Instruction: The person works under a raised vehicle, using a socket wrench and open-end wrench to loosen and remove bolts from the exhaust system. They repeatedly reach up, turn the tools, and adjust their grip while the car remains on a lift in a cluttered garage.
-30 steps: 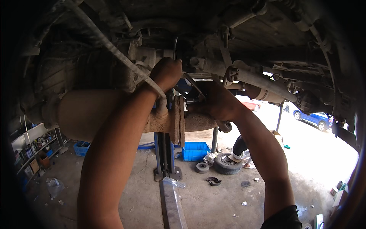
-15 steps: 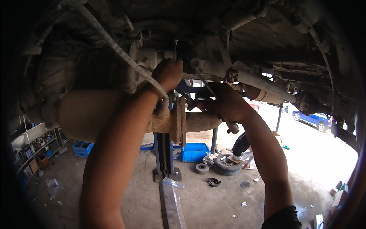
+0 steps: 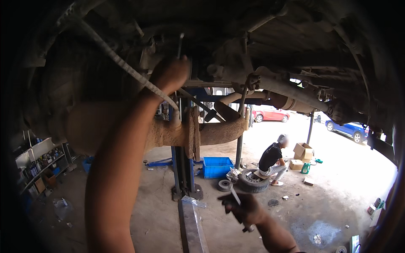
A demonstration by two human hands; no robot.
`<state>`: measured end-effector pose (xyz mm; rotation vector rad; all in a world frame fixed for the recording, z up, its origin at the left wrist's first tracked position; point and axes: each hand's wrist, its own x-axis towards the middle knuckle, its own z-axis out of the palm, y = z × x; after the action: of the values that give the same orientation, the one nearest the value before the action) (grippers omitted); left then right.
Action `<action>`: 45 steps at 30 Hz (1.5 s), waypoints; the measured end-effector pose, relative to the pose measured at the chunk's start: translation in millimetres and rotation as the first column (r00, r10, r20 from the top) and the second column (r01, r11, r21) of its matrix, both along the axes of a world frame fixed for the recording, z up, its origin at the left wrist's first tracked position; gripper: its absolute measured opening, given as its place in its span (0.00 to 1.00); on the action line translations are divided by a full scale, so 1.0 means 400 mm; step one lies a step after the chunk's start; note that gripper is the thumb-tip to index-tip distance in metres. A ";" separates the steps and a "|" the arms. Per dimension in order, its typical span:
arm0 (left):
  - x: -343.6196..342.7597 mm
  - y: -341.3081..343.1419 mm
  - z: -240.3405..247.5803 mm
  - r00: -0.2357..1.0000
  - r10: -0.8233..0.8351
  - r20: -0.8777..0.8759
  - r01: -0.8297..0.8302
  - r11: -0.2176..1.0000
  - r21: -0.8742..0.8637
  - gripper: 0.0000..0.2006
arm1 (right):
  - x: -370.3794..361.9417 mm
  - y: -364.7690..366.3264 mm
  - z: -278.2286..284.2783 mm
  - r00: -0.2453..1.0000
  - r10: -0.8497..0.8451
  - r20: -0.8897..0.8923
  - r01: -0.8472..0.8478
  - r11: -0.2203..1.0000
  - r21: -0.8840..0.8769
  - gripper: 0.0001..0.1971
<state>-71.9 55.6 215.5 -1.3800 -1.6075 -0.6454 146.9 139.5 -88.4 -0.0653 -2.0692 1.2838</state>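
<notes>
Beneath a raised vehicle, my left hand [image 3: 172,75] is up near the underbody. It is closed round a slim metal rod-like tool [image 3: 181,45], whose top end points up; the exact kind cannot be made out. My right hand [image 3: 244,207] is lower, apart from the vehicle and over the floor. Its fingers are curled round a metal hand tool [image 3: 235,195] with a slim shaft and a thicker end below the palm. Between the hands runs a rusty exhaust pipe [image 3: 221,133] with a flange joint [image 3: 194,134]. A pale hose [image 3: 122,63] crosses beside my left forearm.
A lift post [image 3: 182,168] stands ahead, its floor beam [image 3: 192,227] running toward me. Near a blue crate [image 3: 217,167], a person [image 3: 272,160] sits on a tyre [image 3: 252,185]. Cardboard boxes [image 3: 303,152] lie at right, shelves [image 3: 44,164] at left. Cars stand outside.
My right hand has dropped away from the exhaust pipe with its tool, baring the pipe and the seated person. My left hand has shifted slightly left and up with its tool.
</notes>
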 end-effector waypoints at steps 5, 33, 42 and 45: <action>-0.034 -0.126 0.036 0.766 -0.281 0.578 0.170 0.956 0.239 0.20 | -0.034 -0.071 -0.325 0.968 0.118 0.221 -0.060 0.965 -0.255 0.14; 0.281 -0.552 -1.285 -0.980 -0.103 0.172 -0.020 0.904 0.428 0.13 | 0.020 -0.312 -0.262 0.905 0.197 0.378 -0.238 0.969 0.063 0.13; 0.044 -0.588 -0.452 -0.128 -0.450 0.884 0.354 0.812 0.465 0.12 | 0.021 -0.117 0.401 0.934 -0.342 -0.105 0.347 0.797 0.494 0.18; 0.068 -0.521 -0.236 0.140 -0.336 0.931 0.337 0.901 0.275 0.13 | -0.061 0.000 0.508 0.860 -0.436 -0.264 0.481 0.523 0.704 0.19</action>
<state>-44.8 -152.8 121.0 -1.3801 -2.1877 -2.1826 122.6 139.7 114.8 -0.1866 -2.1696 0.0324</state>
